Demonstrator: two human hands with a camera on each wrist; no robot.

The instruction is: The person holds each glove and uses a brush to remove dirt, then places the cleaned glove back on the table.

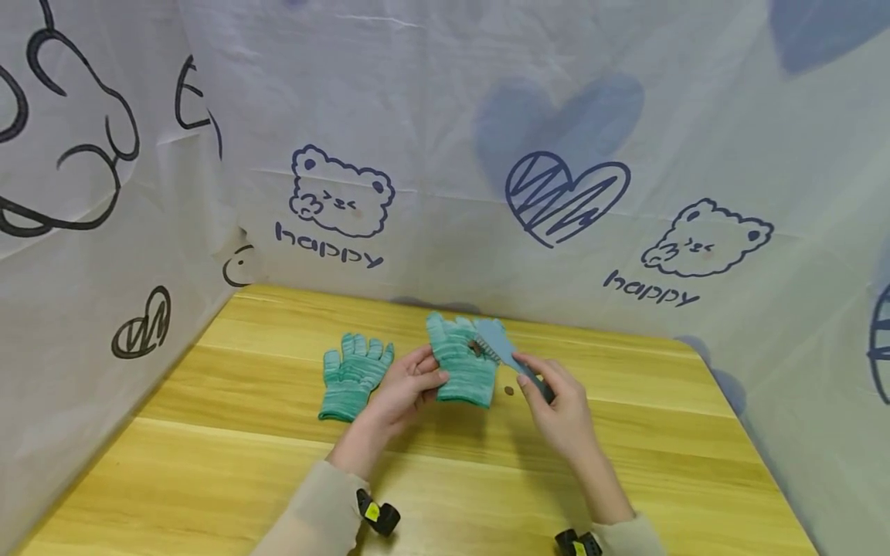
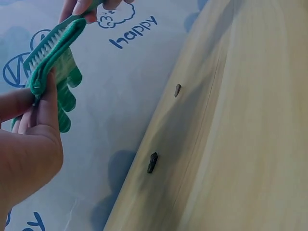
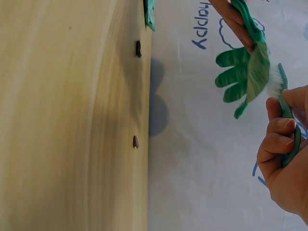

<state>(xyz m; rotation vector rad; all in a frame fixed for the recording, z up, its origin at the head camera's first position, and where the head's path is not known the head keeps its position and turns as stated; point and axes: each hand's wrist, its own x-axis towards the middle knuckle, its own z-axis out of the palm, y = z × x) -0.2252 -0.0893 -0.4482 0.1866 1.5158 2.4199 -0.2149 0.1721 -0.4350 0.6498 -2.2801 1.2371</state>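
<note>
My left hand [image 1: 410, 382] pinches the cuff side of a green-and-white knitted glove [image 1: 459, 374], held up off the table. In the left wrist view, its thumb and fingers clasp the folded cuff edge. My right hand [image 1: 563, 401] grips the handle of a blue-grey brush [image 1: 495, 340]; in the right wrist view, the fingers curl round it. The pale bristles [image 3: 275, 82] face the glove, and in the head view they lie against its surface beside a brown patch [image 1: 476, 347]. A matching glove [image 1: 354, 374] lies flat on the table to the left of my left hand.
A small brown bit [image 1: 510, 391] lies on the wooden table [image 1: 243, 463] below the brush. The left wrist view also shows a darker, longer piece [image 2: 152, 162] on the tabletop. White sheeting [image 1: 438, 216] with drawings stands behind the table's back edge and along its sides.
</note>
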